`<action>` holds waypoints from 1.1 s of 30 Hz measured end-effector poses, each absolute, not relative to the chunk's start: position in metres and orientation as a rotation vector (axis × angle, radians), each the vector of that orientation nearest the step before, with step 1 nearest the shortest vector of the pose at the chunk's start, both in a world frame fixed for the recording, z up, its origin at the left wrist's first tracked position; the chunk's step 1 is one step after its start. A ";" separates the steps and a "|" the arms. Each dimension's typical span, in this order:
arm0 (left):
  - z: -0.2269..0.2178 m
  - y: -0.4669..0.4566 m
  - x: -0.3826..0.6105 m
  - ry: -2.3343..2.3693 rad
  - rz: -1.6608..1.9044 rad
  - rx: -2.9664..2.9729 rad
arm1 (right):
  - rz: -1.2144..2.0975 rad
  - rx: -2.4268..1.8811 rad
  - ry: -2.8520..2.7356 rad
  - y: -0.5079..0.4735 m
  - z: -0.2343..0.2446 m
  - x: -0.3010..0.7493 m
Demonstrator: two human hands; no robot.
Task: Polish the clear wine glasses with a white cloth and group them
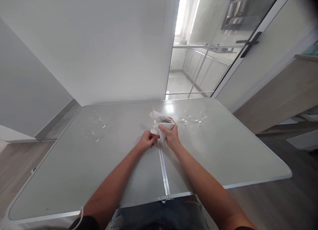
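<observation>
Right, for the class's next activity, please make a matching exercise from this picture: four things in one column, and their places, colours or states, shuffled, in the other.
Column one
1. White cloth
2. Pair of clear glasses
3. Door handle
4. Metal seam

Column two
A. Black
B. Running between the two halves of the table
C. Bunched in the right hand
D. Standing on the tabletop, to the right of the cloth

Right pairs: 1-C, 2-D, 3-A, 4-B
</observation>
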State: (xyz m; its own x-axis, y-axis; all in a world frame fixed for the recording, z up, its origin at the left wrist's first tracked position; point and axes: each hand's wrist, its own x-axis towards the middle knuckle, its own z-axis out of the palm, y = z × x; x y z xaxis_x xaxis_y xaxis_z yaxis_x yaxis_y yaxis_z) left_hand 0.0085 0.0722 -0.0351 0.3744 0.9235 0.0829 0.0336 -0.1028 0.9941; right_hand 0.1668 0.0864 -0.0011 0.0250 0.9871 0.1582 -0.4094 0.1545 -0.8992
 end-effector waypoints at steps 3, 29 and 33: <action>-0.033 0.070 0.009 1.067 0.992 1.729 | 0.952 -0.923 -1.196 0.086 0.005 0.173; -0.036 0.082 0.000 0.738 1.097 1.197 | 1.288 -0.734 -0.947 0.076 -0.001 0.146; -0.037 0.081 0.000 0.849 1.087 1.289 | 0.887 -0.831 -1.322 0.077 -0.001 0.152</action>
